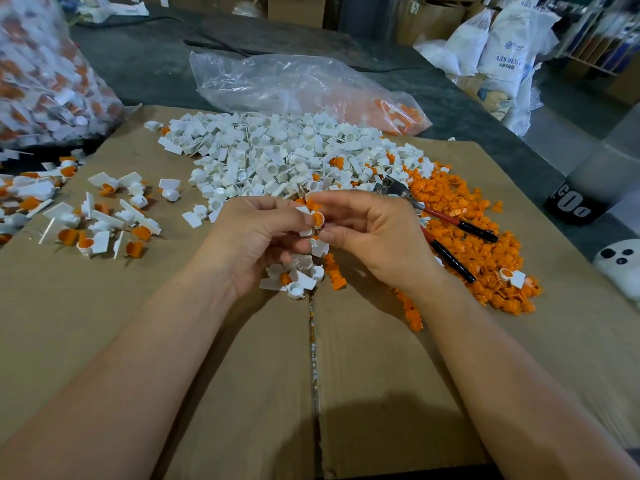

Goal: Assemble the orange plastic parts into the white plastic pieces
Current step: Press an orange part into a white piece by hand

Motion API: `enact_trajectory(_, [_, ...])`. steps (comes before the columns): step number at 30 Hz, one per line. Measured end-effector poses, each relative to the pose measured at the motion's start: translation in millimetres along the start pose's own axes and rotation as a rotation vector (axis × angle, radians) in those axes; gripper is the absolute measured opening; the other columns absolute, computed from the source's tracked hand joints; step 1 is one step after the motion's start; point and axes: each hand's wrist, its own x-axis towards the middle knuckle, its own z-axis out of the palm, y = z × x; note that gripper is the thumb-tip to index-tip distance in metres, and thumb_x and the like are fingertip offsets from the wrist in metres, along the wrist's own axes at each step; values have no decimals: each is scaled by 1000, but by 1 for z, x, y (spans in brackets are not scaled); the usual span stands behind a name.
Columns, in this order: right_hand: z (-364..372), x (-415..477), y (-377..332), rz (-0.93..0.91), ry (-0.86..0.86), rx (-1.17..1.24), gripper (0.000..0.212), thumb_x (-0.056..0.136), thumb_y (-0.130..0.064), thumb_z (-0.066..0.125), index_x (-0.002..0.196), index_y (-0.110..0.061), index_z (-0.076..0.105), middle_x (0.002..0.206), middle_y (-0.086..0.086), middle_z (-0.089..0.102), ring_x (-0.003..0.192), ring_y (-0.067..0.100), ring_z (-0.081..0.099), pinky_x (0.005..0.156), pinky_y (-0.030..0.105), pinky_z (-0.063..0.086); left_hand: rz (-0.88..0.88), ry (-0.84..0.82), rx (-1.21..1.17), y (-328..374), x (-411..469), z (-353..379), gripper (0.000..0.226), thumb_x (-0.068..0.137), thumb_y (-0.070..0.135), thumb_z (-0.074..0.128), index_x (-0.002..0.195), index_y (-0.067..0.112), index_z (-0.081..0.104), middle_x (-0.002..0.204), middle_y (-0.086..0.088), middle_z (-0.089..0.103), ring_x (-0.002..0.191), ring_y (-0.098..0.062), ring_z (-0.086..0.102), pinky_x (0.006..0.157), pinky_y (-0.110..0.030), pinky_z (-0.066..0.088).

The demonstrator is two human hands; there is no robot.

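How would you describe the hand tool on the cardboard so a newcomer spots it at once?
Start at the brown cardboard sheet and find the heap of loose orange parts on its right side. Lying across that heap, just right of the right hand, is the hand tool: the only metal item there, with two long red arms ending in black grips.

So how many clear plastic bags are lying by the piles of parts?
2. One bulging bag sits at the far left, packed full. One slack bag lies behind the white pile, with orange parts in its right end. More could sit outside the frame.
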Motion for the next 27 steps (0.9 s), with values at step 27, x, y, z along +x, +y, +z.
enact_trajectory(27, [1, -1, -6, -5, 89, -18, 34, 66, -1, 77, 83, -24, 59, 85, -6, 65, 75, 1, 65, 69, 13, 51, 153, 0, 74, 0, 0, 0, 25, 67, -7, 69, 51, 12, 67, 51, -7, 63, 42, -15, 59, 42, -17, 46])
